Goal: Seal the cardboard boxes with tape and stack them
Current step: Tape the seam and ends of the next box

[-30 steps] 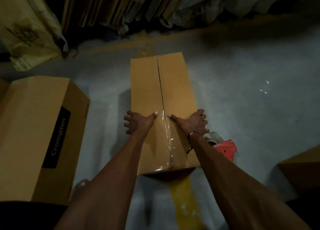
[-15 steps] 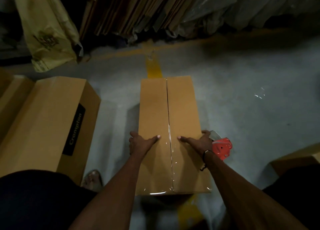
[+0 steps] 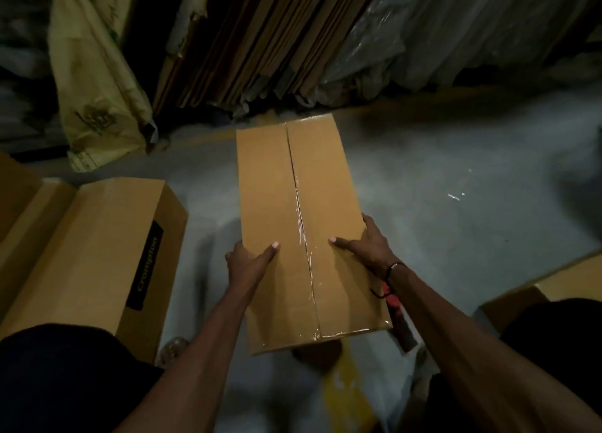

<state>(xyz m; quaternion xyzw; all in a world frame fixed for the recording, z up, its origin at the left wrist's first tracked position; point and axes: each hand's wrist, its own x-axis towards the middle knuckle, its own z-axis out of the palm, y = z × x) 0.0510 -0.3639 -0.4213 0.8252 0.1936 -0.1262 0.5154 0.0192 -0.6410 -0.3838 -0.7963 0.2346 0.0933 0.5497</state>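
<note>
box [image 3: 299, 237], taped along its seam, on the floor; long axis runs away from the person. left hand [image 3: 247, 263] and right hand [image 3: 368, 247] grip opposite long sides near the close end, thumbs on top; crompton box [image 3: 94, 253] lies left, nearer the left hand

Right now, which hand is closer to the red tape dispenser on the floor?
Right. The right hand grips the taped box's right edge, just above the red tape dispenser beside it; the left hand holds the opposite edge.
</note>
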